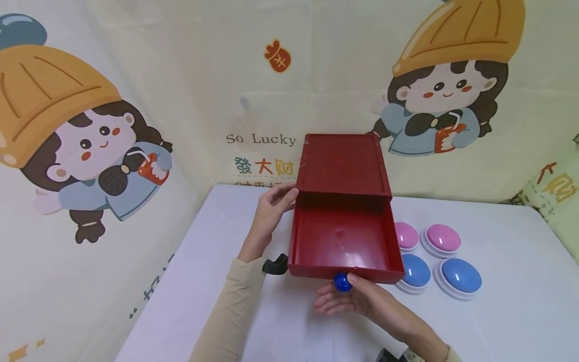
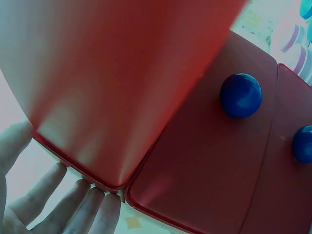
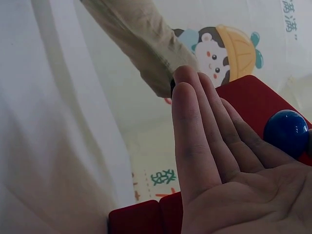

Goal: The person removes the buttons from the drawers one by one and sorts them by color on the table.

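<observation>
A red drawer cabinet (image 1: 341, 163) stands on the white table with its top drawer (image 1: 341, 236) pulled out; the drawer's bare inside shows. A round blue knob (image 1: 342, 282) sits on the drawer's front. My left hand (image 1: 267, 216) touches the cabinet's left side with its fingertips, and the left wrist view shows the fingers (image 2: 80, 200) spread along a red edge. At the knob is my right hand (image 1: 357, 299), thumb against it, the other fingers stretched out and apart from the knob. Lower blue knobs (image 2: 241, 95) show on further red drawer fronts.
Right of the cabinet stand pink domed buttons (image 1: 443, 238) and blue domed buttons (image 1: 461, 275) on white bases, some partly hidden by the drawer. A printed cartoon cloth (image 1: 203, 75) hangs behind the white table (image 1: 511, 241).
</observation>
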{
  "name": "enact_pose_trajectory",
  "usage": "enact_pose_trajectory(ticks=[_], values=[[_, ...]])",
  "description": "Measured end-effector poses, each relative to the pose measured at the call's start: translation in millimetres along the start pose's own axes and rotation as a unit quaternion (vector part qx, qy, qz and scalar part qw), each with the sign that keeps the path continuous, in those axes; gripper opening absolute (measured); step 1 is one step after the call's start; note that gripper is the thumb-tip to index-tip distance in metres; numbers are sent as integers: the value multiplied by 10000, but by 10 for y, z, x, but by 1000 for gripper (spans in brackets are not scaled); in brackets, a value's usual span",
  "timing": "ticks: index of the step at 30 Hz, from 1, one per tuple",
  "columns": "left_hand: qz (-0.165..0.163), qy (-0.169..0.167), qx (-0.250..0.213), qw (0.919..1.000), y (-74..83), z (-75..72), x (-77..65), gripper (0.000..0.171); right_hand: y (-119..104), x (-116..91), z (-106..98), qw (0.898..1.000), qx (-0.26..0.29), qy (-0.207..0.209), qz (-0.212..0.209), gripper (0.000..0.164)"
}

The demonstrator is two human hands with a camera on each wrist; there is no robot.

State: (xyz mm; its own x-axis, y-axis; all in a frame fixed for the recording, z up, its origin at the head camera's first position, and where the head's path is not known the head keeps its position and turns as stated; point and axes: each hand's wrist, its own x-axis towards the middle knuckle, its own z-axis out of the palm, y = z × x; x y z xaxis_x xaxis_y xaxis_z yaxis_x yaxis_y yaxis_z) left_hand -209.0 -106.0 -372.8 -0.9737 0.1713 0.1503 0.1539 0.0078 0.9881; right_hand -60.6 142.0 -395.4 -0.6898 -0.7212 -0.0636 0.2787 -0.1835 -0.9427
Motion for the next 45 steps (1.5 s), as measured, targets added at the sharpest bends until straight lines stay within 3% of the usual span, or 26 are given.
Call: enact_pose_trajectory(ticks=[7, 16, 24, 27, 34, 45], values=[[28, -24, -74, 10000, -27, 4, 12, 39, -27, 19, -62, 9998, 184, 101, 38, 42], [-7, -25, -19, 10000, -12, 0, 15, 39, -81, 68, -103, 9998, -23, 158, 86, 44], [-95, -21, -75, 9999, 15, 1, 27, 37, -112, 115, -178, 9995, -171, 159, -219, 43], [-149, -61, -128, 9998, 46, 6, 21, 37, -124, 141, -200, 9993, -215, 246, -188, 42], [-234, -80, -20, 9997, 287, 39, -81, 36, -155, 214, -252, 9984, -314, 446, -129, 44], [-215, -80, -19, 9997, 293, 29, -93, 38, -206, 355, -363, 9976, -409, 501, -258, 46]])
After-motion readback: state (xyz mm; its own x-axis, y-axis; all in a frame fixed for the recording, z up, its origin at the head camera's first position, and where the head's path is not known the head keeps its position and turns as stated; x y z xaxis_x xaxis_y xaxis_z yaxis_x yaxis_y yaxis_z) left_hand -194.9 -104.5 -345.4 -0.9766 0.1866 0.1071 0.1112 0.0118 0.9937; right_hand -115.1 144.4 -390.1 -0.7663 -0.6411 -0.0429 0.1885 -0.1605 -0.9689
